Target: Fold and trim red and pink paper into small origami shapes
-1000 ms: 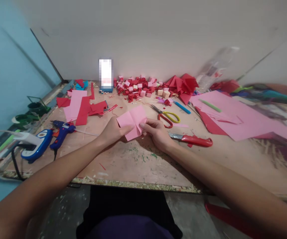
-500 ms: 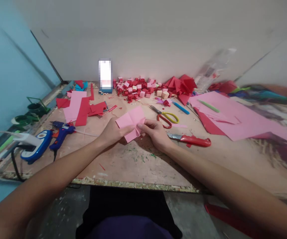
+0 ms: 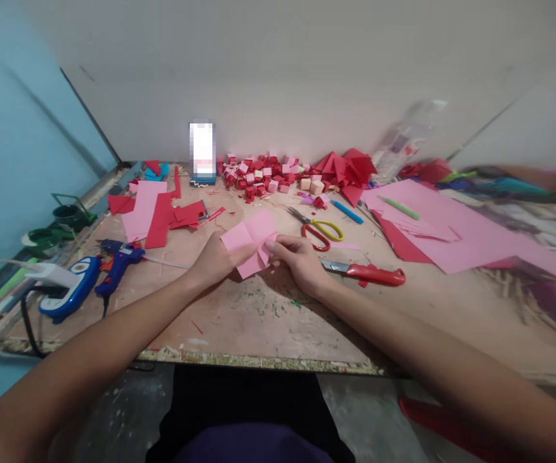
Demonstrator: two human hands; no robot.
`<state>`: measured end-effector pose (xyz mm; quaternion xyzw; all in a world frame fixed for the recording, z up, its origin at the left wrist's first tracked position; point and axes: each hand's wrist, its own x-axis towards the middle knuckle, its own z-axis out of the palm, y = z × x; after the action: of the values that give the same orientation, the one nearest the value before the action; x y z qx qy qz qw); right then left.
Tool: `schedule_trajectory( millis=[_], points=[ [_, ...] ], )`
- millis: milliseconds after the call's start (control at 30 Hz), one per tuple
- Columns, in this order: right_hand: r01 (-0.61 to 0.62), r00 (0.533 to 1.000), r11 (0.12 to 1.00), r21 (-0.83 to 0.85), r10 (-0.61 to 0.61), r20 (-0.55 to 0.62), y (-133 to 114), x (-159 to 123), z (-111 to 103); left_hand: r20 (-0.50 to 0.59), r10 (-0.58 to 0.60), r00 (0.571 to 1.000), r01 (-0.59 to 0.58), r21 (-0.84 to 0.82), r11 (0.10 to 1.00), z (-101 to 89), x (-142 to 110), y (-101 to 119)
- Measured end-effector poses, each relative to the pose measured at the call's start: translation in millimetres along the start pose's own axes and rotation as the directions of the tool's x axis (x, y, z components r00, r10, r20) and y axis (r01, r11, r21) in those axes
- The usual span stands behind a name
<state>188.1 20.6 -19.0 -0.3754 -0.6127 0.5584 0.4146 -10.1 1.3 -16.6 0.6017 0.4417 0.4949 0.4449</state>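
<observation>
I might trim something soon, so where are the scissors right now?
In the head view, the scissors lie right of the pink paper, just beyond the red-handled knife.

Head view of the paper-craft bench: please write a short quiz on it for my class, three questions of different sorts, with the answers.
1. True or false: the left hand and right hand both hold the creased pink paper.
2. Which of these lies nearest the right hand? A) glue gun B) red-handled knife C) plastic bottle
3. Fill in: the scissors have one red handle loop and one ____ one.
Key: 1 true; 2 B; 3 yellow.
</observation>
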Motion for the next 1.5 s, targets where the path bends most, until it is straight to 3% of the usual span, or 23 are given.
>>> schedule_trajectory(
  millis=[333,700,933,1067,1200,1367,1500],
  points=[
    [0.026,1.0,0.999,-0.032,-0.026,0.004,1.1,0.8,-0.7,-0.029,0.01,1.0,-0.009,0.038,0.999,-0.1,-0.1,-1.2],
    [-0.067,0.996,0.983,0.172,0.076,-0.043,7.2,1.4,0.1,-0.011,-0.078,0.997,0.078,0.01,0.997,2.7,-3.3,8.2],
    [-0.114,0.99,0.937,0.33,0.133,-0.035,5.0,1.9,2.4,-0.021,-0.139,0.99,0.138,-0.033,0.99,3.0,-3.6,2.7],
    [-0.116,0.991,0.958,0.262,0.13,-0.037,5.9,2.0,0.4,-0.031,-0.108,0.994,0.107,-0.038,0.994,2.4,-2.8,2.8],
    [-0.119,0.992,0.988,0.094,0.114,0.051,5.2,1.4,-1.9,-0.05,-0.025,0.998,0.024,-0.014,1.0,1.2,-1.7,3.4],
    [-0.029,0.997,0.996,-0.087,0.034,0.062,0.4,0.4,-0.3,-0.052,-0.006,0.999,0.005,-0.017,1.0,1.0,-1.0,1.7],
    [0.01,0.998,0.99,-0.138,-0.001,0.063,-2.2,0.7,1.2,-0.049,0.005,0.999,-0.006,-0.016,1.0,0.9,-0.9,2.5]
  ],
)
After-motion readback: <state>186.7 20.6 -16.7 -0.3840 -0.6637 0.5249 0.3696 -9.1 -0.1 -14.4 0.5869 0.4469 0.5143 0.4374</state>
